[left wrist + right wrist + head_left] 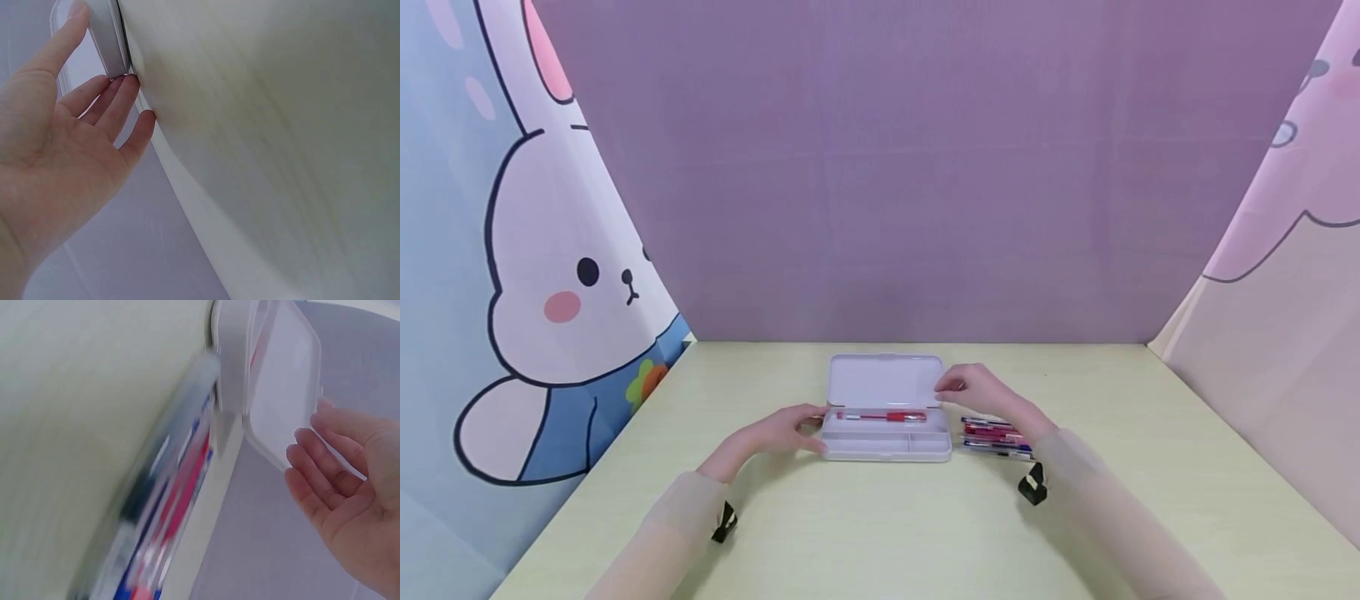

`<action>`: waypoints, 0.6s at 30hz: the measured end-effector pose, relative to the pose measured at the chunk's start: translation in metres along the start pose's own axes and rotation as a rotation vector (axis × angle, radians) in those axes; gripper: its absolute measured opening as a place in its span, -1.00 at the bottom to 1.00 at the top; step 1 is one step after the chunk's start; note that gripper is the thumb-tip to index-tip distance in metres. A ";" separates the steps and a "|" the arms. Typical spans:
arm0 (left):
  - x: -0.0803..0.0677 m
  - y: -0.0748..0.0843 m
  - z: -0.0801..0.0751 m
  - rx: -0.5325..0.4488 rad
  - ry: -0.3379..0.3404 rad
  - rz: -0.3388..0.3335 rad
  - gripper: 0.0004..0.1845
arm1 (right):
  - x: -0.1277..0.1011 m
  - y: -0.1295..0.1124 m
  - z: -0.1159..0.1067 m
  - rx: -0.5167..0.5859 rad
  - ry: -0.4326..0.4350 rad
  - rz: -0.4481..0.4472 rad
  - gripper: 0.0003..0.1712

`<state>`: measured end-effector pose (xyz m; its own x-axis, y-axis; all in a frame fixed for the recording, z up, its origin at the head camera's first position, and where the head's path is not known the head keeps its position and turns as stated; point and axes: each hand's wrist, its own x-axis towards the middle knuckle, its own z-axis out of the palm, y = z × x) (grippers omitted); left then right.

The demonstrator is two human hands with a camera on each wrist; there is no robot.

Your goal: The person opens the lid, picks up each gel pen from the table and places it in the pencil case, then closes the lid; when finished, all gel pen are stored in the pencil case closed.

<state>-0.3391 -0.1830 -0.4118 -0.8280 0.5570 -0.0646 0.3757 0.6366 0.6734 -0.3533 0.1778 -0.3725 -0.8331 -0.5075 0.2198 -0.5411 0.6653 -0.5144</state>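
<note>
A white pencil case [886,446] lies on the table with its lid [886,381] raised at the back. A red pen [887,416] rests in its rear compartment. At the case's left end, my left hand [782,429] holds it, thumb at the front corner and fingers toward the back; the left wrist view shows this hand [81,125] against the case's end [107,37]. My right hand [977,390] is at the lid's right edge. In the right wrist view its fingers [315,469] are loosely bent by the lid [284,381]; firm contact cannot be told.
Several pens [996,439], with red, blue and dark parts, lie bunched right of the case, below my right forearm. The pale table [880,525] meets a purple backdrop [880,208] behind. Printed cloths [572,250] hang at the sides.
</note>
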 end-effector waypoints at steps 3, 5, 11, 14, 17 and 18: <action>0.000 0.000 0.000 -0.011 -0.004 0.001 -0.17 | -0.008 0.007 -0.010 -0.009 0.026 0.009 -0.78; -0.001 0.000 -0.001 -0.017 -0.003 0.007 -0.16 | -0.013 0.012 -0.016 -0.019 0.040 0.018 -0.77; -0.004 0.000 -0.003 0.021 -0.006 0.061 -0.12 | -0.030 0.027 -0.033 -0.041 0.076 0.057 -0.76; -0.003 -0.001 -0.002 0.010 -0.007 0.058 -0.14 | -0.039 0.035 -0.039 -0.053 0.089 0.089 -0.75; 0.000 -0.002 0.000 -0.011 -0.008 0.035 -0.16 | -0.049 0.042 -0.044 -0.065 0.096 0.114 -0.74; 0.000 -0.002 0.000 -0.011 -0.009 0.030 -0.17 | -0.052 0.045 -0.046 -0.070 0.096 0.117 -0.73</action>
<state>-0.3398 -0.1842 -0.4137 -0.8127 0.5804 -0.0515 0.3951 0.6137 0.6836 -0.3395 0.2595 -0.3693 -0.8963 -0.3716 0.2420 -0.4434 0.7552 -0.4827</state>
